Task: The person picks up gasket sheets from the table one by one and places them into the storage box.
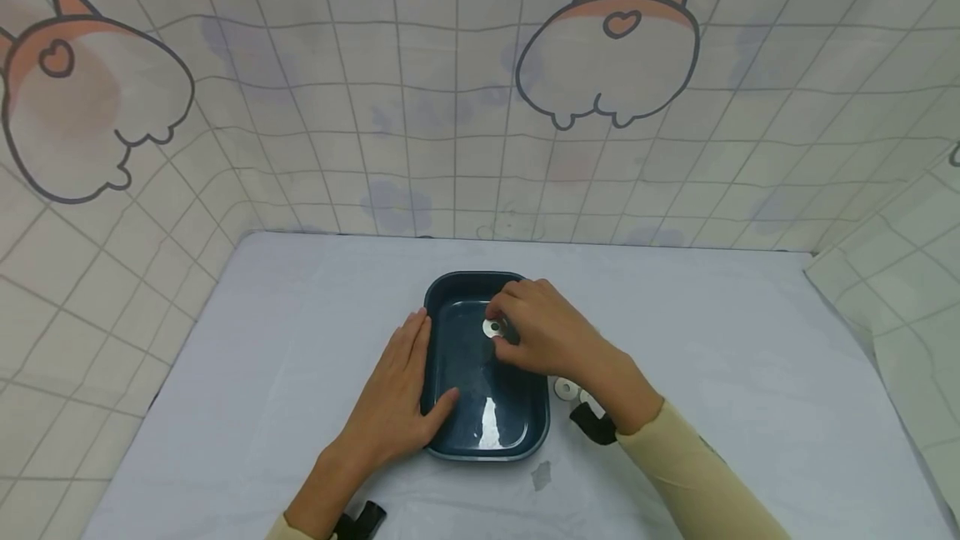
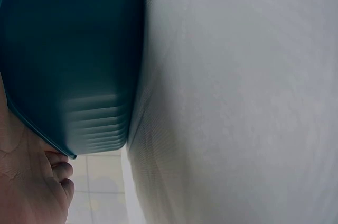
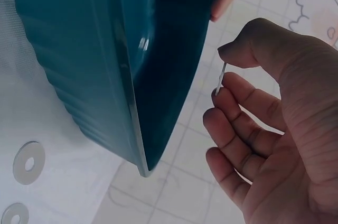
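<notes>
My right hand [image 1: 543,332] pinches a flat metal washer [image 1: 489,329] between thumb and fingertips, above the dark teal rectangular tray [image 1: 459,357]. Seen from the right wrist, the washer [image 3: 221,78] is edge-on, and the other fingers are loosely bent. My left hand [image 1: 393,394] rests along the tray's left side, its fingers straight at the rim and the thumb reaching over the edge. From the left wrist, the tray's outer wall [image 2: 79,60] shows with the hand [image 2: 31,176] against its rim. The tray's floor looks bare in the head view.
Two more washers lie on the white cloth right of the tray, one washer [image 3: 20,171] farther along than the other washer [image 3: 7,215]. A grey patch [image 1: 541,476] marks the cloth [image 1: 315,298] near the tray's front. A patterned curtain [image 1: 465,148] surrounds the table.
</notes>
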The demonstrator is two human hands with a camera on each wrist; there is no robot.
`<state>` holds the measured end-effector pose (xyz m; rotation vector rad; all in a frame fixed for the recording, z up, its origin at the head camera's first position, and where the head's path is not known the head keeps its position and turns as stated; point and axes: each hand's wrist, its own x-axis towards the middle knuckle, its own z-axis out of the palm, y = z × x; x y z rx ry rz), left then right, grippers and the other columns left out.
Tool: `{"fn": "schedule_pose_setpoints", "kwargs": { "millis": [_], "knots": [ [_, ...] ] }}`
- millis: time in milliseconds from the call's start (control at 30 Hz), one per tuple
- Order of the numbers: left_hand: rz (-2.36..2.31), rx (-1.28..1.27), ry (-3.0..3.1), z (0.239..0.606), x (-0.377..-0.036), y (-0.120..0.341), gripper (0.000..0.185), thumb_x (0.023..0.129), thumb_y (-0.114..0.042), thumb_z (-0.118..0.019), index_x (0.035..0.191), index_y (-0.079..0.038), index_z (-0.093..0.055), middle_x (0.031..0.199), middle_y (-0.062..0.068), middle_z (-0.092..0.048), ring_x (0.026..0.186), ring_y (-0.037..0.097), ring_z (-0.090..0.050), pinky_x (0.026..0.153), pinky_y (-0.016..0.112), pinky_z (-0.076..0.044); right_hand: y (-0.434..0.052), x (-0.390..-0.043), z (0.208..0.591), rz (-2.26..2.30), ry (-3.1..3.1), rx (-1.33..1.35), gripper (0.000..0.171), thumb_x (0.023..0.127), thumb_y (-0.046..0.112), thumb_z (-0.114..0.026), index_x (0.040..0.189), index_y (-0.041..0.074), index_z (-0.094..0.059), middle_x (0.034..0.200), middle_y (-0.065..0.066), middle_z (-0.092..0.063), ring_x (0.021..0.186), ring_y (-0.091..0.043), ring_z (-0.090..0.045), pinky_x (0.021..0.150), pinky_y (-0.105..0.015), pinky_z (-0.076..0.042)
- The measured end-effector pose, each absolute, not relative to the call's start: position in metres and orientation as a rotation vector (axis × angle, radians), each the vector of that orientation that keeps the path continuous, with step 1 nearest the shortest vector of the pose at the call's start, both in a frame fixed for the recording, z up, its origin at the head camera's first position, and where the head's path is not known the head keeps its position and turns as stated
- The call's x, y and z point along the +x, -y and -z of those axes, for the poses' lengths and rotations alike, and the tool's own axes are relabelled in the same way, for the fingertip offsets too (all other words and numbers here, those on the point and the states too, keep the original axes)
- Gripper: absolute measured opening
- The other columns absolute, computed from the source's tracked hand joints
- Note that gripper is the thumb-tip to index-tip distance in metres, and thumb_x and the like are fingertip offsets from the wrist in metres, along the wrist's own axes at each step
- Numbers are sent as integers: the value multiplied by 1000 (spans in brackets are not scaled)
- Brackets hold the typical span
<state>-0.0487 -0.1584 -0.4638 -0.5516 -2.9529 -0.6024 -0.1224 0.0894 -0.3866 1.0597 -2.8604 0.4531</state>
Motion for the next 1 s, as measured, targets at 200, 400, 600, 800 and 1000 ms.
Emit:
{"fn": "schedule_pose_setpoints", "kwargs": {
  "millis": [200, 400, 600, 800, 1000],
  "knots": [
    [598, -559, 2948, 464, -49, 159, 101, 97, -54, -63, 169, -2, -15, 181, 11, -11, 168, 29, -17, 136, 50, -24, -87, -125, 388, -450, 2834, 1102, 25, 90, 23, -78, 113, 11, -76, 109, -2, -75, 101, -20, -67, 100, -42, -57],
    [593, -552, 2958, 464, -48, 158, 101, 98, -54, -63, 170, -3, -13, 181, 10, -11, 167, 29, -17, 136, 50, -24, -83, -129, 388, -450, 2817, 1116, 25, 90, 21, -78, 113, 10, -77, 108, -3, -75, 99, -20, -67, 98, -41, -57],
    [603, -550, 2950, 463, -49, 158, 101, 97, -54, -63, 169, -2, -15, 180, 11, -12, 167, 29, -18, 136, 50, -25, -81, -130, 387, -458, 2877, 1087, 38, 93, 24, -80, 127, 10, -73, 124, -7, -73, 112, -24, -68, 106, -45, -57],
    [615, -549, 2953, 462, -49, 157, 100, 97, -53, -64, 169, -1, -17, 180, 11, -13, 167, 29, -18, 136, 51, -24, -85, -128, 386, -457, 2911, 1058, 44, 95, 28, -80, 134, 11, -70, 129, -7, -71, 118, -24, -67, 111, -47, -55],
    [622, -545, 2956, 462, -49, 158, 100, 97, -53, -64, 169, -1, -17, 180, 12, -13, 167, 28, -18, 136, 50, -24, -94, -122, 386, -488, 2915, 1009, 42, 95, 27, -79, 133, 11, -70, 128, -6, -70, 116, -24, -66, 109, -47, -56]
  ]
}}
